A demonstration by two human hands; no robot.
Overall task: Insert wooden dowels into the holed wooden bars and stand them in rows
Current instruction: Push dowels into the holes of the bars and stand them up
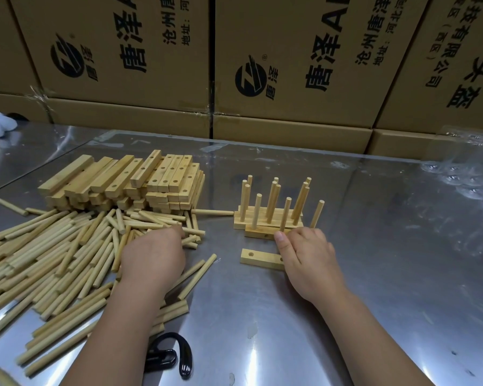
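1. Nearest: black clip w/ strap (170, 355) on the bench (388, 302), clear of the work.
2. Left hand (154, 254) palm-down in the loose dowel pile (53, 260). Fingertips hidden, so can't tell if it's pinching a dowel or spread. Risk: raking the heap sends dowels rolling off the bench.
3. Right hand (304, 254) curled round the right end of the front bar (260, 233), thumb on its near face. The hand also covers the right end of an empty bar (258, 257).
4. Main risk: front bar sits tight vs. the finished rows (268, 215). A shove or tilt while seating a dowel could topple them domino-style.
5. Farther back: bar stack (129, 179), unevenly piled, may slide if bumped. Cartons (290, 65) behind.
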